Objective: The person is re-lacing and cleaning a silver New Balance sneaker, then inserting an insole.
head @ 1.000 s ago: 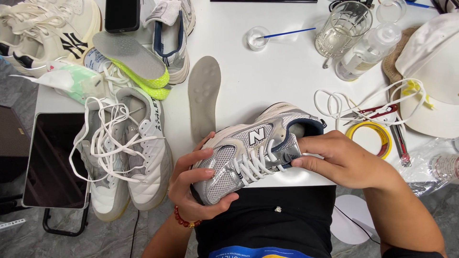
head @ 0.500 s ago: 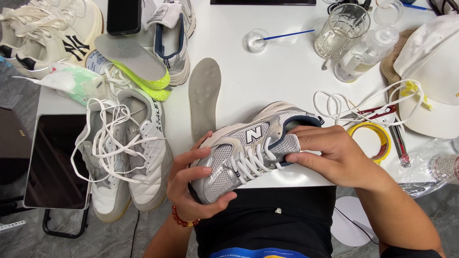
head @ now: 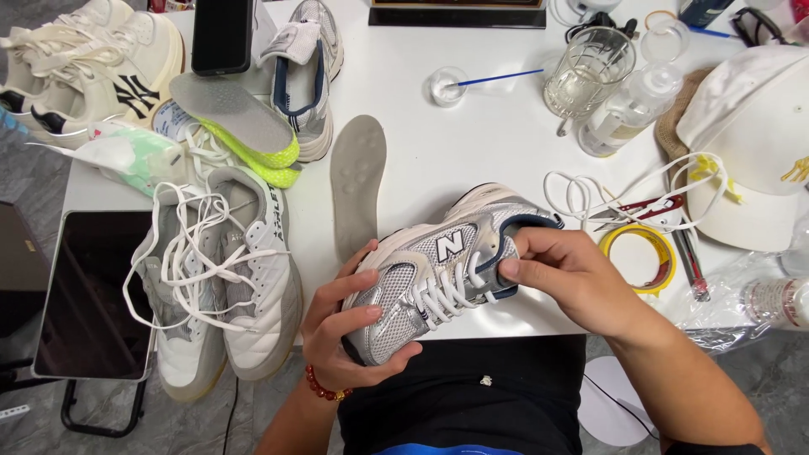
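Note:
I hold a silver and grey mesh sneaker (head: 438, 261) with white laces and a navy collar over the front edge of the white table (head: 455, 143). My left hand (head: 350, 333) cups its toe from below. My right hand (head: 573, 282) grips the tongue and collar at the shoe's opening. The shoe is tilted, toe toward me and to the left.
A grey insole (head: 357, 181) lies just behind the shoe. A pair of white sneakers (head: 215, 278) with loose laces sits left, beside a dark tablet (head: 93, 295). A loose white lace (head: 590, 194), yellow tape roll (head: 645, 253), red scissors (head: 649, 206), glass mug (head: 586, 76) and white cap (head: 750, 143) lie right.
The shoe's heel has tipped up a little. My right hand has shifted from over the collar to pinching the tongue at the opening. My left hand stays under the toe.

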